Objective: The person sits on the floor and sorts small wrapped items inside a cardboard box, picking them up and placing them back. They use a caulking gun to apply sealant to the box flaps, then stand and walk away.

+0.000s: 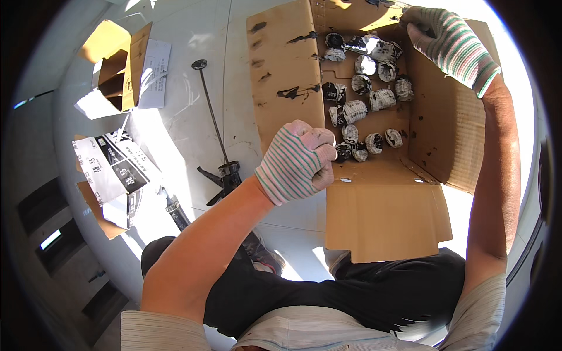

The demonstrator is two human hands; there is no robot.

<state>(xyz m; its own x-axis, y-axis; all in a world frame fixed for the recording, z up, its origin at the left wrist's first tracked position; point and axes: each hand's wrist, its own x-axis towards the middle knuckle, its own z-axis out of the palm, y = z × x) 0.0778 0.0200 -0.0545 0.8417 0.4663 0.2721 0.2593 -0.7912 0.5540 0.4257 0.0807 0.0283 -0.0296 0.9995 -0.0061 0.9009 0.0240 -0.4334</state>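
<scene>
I see pale, sunlit floor (pixel 193 35) — open cardboard box (pixel 374 199) holding crumpled tubes (pixel 369 88). Left hand (pixel 295 164) clenched on 1 tube (pixel 343 153) at near edge; right hand (pixel 448 44) grips far flap. Caulking gun (pixel 219 152) lies left.

Left hand (pixel 297 161): striped knit glove, fingers curled into a loose fist, knuckles up, dark smears on the fingertips. Left forearm bare, runs up from the lower left, elbow bent; striped sleeve rolled at the upper arm.

Right hand (pixel 451 47): same striped glove, reaching far forward to the upper right, fingers bent over and closed in a grip, palm down. Right arm bare and nearly straight, rising along the right side from a striped sleeve.

Hands well apart.
</scene>
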